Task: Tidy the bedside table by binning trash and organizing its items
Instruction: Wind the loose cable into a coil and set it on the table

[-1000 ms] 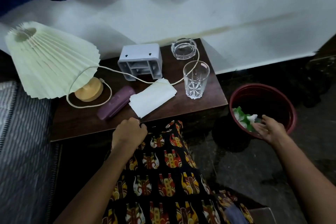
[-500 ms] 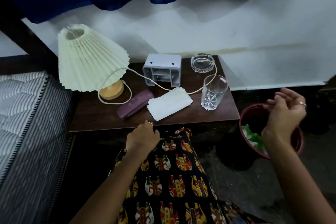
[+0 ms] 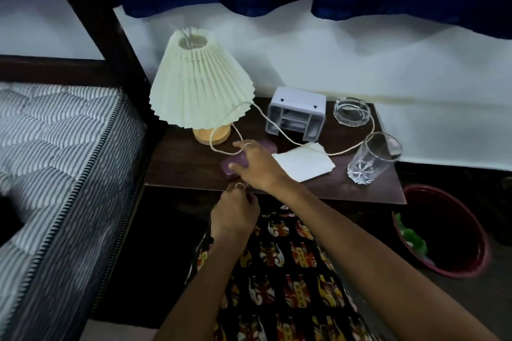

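Observation:
On the dark wooden bedside table [image 3: 182, 171] lies a purple case [image 3: 238, 160]. My right hand [image 3: 256, 165] reaches across and grips it, thumb on the near side and fingers on the far side. My left hand [image 3: 235, 212] rests at the table's front edge above my lap, fingers loosely curled, holding nothing. A white folded paper [image 3: 303, 165] lies right of the case. Also on the table are a clear drinking glass [image 3: 374, 159], a glass ashtray [image 3: 352, 112] and a grey plastic organizer [image 3: 296, 115].
A pleated cream lamp [image 3: 199, 86] stands at the table's back left, and its cord [image 3: 346, 150] loops across the paper. A red bin [image 3: 471, 271] with green and white trash [image 3: 412, 238] sits on the floor to the right. A striped mattress [image 3: 55, 147] and a dark bedpost [image 3: 110, 36] are on the left.
My right hand left the bin, swung left across the table and took hold of the purple case. The view shifted left and up; my left hand stayed at the table edge.

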The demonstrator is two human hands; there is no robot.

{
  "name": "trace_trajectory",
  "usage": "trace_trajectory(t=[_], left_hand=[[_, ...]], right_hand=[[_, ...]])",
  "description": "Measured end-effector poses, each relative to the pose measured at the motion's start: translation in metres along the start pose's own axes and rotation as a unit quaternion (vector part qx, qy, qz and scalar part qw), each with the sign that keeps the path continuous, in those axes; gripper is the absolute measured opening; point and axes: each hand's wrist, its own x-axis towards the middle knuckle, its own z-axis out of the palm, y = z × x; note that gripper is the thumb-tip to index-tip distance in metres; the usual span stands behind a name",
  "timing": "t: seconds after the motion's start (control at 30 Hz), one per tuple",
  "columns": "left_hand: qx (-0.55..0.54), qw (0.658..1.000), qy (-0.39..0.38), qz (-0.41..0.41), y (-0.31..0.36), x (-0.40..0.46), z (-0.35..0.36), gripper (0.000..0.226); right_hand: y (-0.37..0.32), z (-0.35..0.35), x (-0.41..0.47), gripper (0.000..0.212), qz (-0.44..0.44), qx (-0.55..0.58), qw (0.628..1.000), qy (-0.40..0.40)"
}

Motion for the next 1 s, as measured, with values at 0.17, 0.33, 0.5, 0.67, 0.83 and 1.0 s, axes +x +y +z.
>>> trace_trajectory(t=[0.17,0.33,0.5,0.67,0.83,1.0], left_hand=[[-0.046,0.999,0.006,-0.024,-0.013,0.008,-0.003,0.024],[-0.061,0.997,0.029,-0.026,-0.019,0.014,-0.004,0.025],[-0.088,0.991,0.097,0.018,-0.016,0.008,-0.004,0.025],[-0.146,0.971,0.160,0.101,-0.005,0.004,-0.016,0.066],[-0.092,0.957,0.129,0.241,0.007,0.011,-0.036,0.044],[-0.195,0.928,0.048,0.314,0.024,-0.004,-0.074,0.025]], right_hand=[[-0.009,0.024,0.024,0.038,0.000,-0.098,0.995,0.007],[-0.010,0.023,0.021,0.021,-0.041,-0.069,0.993,0.081],[-0.014,-0.011,-0.007,0.016,-0.088,0.010,0.980,0.179],[-0.025,-0.060,-0.042,0.022,-0.043,0.328,0.928,0.169],[-0.041,-0.111,-0.078,0.021,-0.059,0.485,0.855,0.175],[-0.035,-0.157,-0.094,0.019,-0.018,0.585,0.782,0.215]])
